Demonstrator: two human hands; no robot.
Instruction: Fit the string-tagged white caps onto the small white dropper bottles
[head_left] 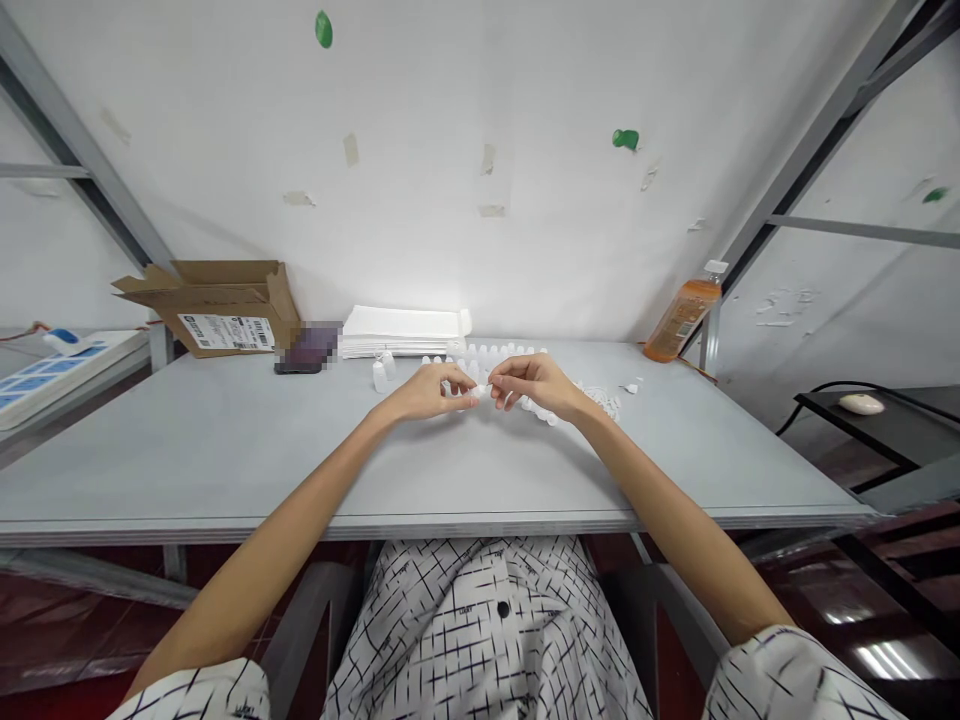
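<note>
Over the middle of the table, my left hand pinches a small white plastic piece between thumb and fingers. My right hand is closed in a pinch at the other side of that piece, its fingertips meeting close to it. The piece is too small to name, and what the right fingertips grip is partly hidden. Behind the hands stand several small white bottle-like parts in rows. More white parts lie under my right hand, next to a heap of thin white pieces.
Two white bottle-like parts stand left of my hands. Along the wall are a stack of white sheets, a dark phone-like object, an open cardboard box and an orange drink bottle. The grey table's front edge is near my lap.
</note>
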